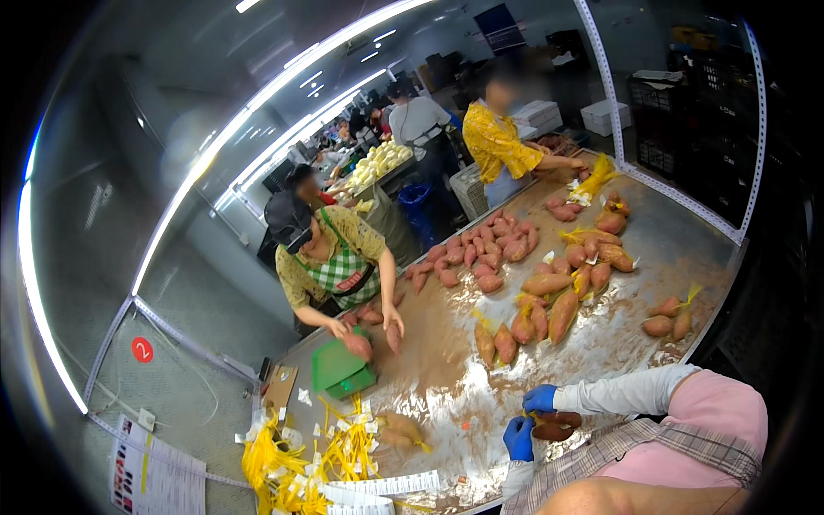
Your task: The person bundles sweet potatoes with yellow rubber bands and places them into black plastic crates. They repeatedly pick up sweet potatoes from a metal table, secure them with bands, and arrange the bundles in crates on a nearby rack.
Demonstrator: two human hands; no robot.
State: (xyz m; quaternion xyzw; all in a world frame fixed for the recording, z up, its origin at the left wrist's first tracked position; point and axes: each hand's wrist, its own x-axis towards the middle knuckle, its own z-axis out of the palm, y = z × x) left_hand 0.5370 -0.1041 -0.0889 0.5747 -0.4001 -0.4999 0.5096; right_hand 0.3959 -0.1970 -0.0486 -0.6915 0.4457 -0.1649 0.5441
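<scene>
My right hand [539, 398], in a blue glove, and my left hand [518, 439], gloved alike, are close together at the lower right. Their fingers pinch the yellow neck of a net bag of sweet potatoes [553, 430], which lies on the metal table [450, 386] against the plaid apron. The bag is partly hidden by my hands. Up from them on the table are several yellow net bags of sweet potatoes [563, 315]; a smaller bag [669, 318] lies to the right. A faint, blurred bag of sweet potatoes [399, 430] is at the left.
Across the table, a co-worker [335, 264] in a green checked apron holds sweet potatoes by a green scale [341, 367]. Loose sweet potatoes [483, 248] form a pile. Yellow nets with tags [347, 444] and label strips [386, 486] lie lower left. Another co-worker [502, 141] stands at the far end.
</scene>
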